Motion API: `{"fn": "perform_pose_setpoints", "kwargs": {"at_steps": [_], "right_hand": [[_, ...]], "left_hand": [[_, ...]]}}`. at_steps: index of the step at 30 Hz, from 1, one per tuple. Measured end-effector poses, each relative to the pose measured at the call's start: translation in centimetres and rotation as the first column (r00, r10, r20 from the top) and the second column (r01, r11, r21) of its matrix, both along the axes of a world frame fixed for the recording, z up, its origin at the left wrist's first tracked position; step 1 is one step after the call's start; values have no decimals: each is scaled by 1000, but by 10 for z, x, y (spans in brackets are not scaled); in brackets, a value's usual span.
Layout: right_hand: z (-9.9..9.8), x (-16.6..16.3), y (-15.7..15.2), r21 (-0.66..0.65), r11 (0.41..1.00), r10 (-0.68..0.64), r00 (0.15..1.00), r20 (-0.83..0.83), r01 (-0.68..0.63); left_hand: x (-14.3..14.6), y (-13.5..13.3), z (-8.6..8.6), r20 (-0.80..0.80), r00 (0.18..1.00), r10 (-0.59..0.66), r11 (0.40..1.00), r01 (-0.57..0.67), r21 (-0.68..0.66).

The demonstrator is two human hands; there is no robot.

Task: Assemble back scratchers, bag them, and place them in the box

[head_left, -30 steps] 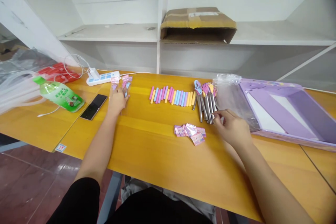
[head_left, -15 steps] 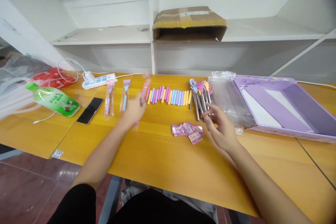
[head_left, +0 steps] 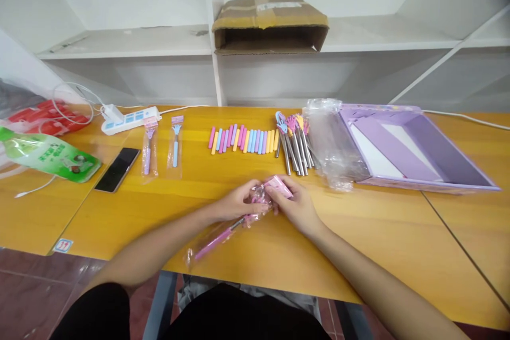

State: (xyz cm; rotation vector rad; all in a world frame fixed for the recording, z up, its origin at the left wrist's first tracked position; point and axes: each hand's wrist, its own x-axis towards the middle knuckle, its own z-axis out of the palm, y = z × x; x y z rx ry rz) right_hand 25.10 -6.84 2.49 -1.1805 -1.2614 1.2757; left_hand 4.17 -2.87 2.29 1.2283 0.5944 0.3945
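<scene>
A pink back scratcher (head_left: 217, 243) with a hand-shaped head lies slanted in a clear plastic bag (head_left: 190, 256), its handle toward the table's front edge. My left hand (head_left: 239, 203) is closed on the head end of the bag. A pink printed card (head_left: 280, 186) is pinched in my right hand (head_left: 297, 204), right against the bag's top. Whether more cards lie under my hands is hidden. Beyond them are a row of coloured handles (head_left: 243, 139) and a bundle of metal-shafted scratchers (head_left: 295, 149). Two bagged scratchers (head_left: 176, 143) with pink cards lie at left.
Clear plastic bags (head_left: 334, 143) lie beside an open purple box (head_left: 458, 154) on the right. At left are a phone (head_left: 117, 170), a power strip (head_left: 131, 120) and a green-labelled bottle (head_left: 51, 155). A cardboard box (head_left: 271, 24) sits on the shelf behind.
My left hand has come right and nearer me with the pink scratcher. My right hand has moved from beside the metal shafts to meet it and now holds a card. The view has shifted slightly.
</scene>
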Motion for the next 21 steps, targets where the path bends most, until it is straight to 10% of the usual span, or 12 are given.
{"fn": "perform_pose_setpoints", "kwargs": {"at_steps": [5, 10, 21], "right_hand": [[-14, 19, 11, 196, 972, -162, 976, 148, 131], [-2, 39, 14, 493, 859, -186, 813, 551, -137], [13, 48, 17, 289, 937, 42, 886, 462, -195]], "left_hand": [[1, 6, -3, 71, 996, 54, 998, -53, -17], [-1, 5, 3, 43, 998, 46, 993, -41, -113], [-1, 12, -7, 19, 1000, -19, 997, 21, -77]]}}
